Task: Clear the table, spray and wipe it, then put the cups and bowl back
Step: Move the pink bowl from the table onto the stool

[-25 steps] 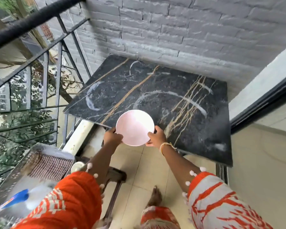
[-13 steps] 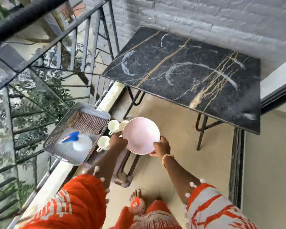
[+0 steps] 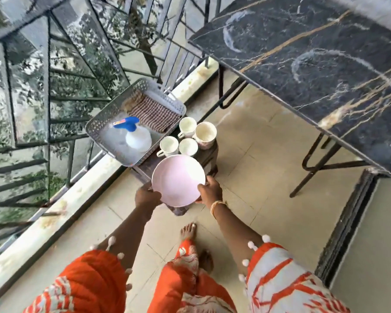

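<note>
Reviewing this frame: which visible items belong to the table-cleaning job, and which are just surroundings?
Job items: pink bowl held by left hand and right hand; four cups; spray bottle; striped cloth; tray; marble table; stool.

Surroundings: railing; tiled floor; trees.

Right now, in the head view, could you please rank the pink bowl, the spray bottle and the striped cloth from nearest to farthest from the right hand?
1. Pink bowl: held by the right hand.
2. Spray bottle: in the tray, up-left.
3. Striped cloth: at the tray's far end.
</note>
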### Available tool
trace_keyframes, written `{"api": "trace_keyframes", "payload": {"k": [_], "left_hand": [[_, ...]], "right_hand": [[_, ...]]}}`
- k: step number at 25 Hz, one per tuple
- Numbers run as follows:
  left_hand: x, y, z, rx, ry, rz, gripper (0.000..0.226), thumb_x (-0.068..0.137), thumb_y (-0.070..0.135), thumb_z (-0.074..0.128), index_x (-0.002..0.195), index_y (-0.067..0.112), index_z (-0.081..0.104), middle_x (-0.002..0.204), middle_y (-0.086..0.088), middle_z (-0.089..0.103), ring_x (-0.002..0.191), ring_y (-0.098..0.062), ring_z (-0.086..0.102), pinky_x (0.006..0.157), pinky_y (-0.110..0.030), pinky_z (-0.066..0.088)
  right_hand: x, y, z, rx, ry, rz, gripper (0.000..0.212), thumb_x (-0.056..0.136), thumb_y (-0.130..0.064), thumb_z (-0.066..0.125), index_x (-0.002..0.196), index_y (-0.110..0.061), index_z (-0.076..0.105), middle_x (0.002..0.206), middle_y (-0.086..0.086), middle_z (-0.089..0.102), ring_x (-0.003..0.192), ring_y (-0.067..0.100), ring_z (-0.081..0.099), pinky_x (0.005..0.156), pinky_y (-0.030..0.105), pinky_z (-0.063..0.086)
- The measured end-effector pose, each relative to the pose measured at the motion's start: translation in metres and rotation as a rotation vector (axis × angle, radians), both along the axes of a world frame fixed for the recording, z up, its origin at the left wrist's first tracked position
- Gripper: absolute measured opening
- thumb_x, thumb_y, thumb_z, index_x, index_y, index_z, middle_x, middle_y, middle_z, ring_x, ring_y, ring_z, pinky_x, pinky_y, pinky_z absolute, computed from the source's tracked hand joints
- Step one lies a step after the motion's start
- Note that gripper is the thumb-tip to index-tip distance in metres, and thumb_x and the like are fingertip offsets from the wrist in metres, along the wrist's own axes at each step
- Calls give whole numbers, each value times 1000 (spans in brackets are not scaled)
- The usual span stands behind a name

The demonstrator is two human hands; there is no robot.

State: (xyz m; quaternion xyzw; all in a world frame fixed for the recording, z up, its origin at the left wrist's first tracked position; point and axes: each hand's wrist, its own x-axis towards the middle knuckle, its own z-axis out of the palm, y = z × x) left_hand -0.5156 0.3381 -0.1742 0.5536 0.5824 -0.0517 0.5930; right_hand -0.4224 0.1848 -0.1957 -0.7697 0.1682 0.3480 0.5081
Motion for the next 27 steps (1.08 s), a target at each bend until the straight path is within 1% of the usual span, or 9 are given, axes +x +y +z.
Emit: {"api": "trace_keyframes", "payload": {"k": [2,4,6,9,13,18,20,22,27], "left_hand": [[-12,9,-16,-10,10,52,69,63,-13,50,127,12,59,94,-13,63,81,-31,64,77,-49,58],[-18,17,-32,0,41,80,70,68,-16,48,132,9,55,102,-12,64,89,-35,65,78,-46,58],[-18,24,-44,-2,52,113,69,70,-17,47,133,10,53,94,-9,63,87,-34,64,79,-44,58],[-12,30,-53,-20,33,127,70,71,-18,46,136,10,50,83,-1,59,89,-33,62,81,-43,57],[-9,31,-65,-30,29,151,72,72,-18,46,137,13,48,84,-5,60,84,-32,60,78,-39,57],[-8,28,-70,-4,52,121,67,76,-9,54,138,13,45,86,-1,58,84,-31,59,82,-45,57],[-7,27,-66,81,135,23,62,78,2,60,137,11,44,100,-7,62,89,-31,60,83,-43,56],[-6,23,-58,195,245,-137,62,77,10,61,135,8,39,118,-14,59,104,-35,58,83,-40,52],[14,6,-21,349,389,-347,69,75,16,58,137,11,30,129,-18,47,122,-39,47,101,-53,41]], "right_hand": [[-5,12,-13,-13,-8,72,34,75,-7,55,106,-17,64,104,6,61,98,34,60,63,54,59],[-5,25,-19,-15,1,126,31,76,-6,55,104,-16,63,98,5,59,89,31,60,57,47,60],[-1,37,-28,-15,8,172,28,78,-5,54,103,-16,61,92,3,56,84,29,58,54,43,59],[8,49,-34,-6,17,189,29,79,-5,53,103,-22,59,99,5,57,85,29,58,60,49,60],[12,54,-40,-63,17,211,48,80,-7,53,125,-21,57,105,0,55,92,30,57,62,50,60],[17,56,-46,-98,19,223,41,78,-11,53,117,-23,59,107,3,60,93,33,59,64,54,59],[20,57,-45,-117,51,230,38,78,-14,56,115,-20,57,105,2,59,93,32,59,68,54,59],[19,57,-40,-162,64,268,46,74,-21,59,119,-18,53,113,6,60,101,33,58,78,54,57],[20,50,0,-296,-41,371,60,73,-21,62,129,-11,44,131,18,47,121,39,48,102,44,43]]}}
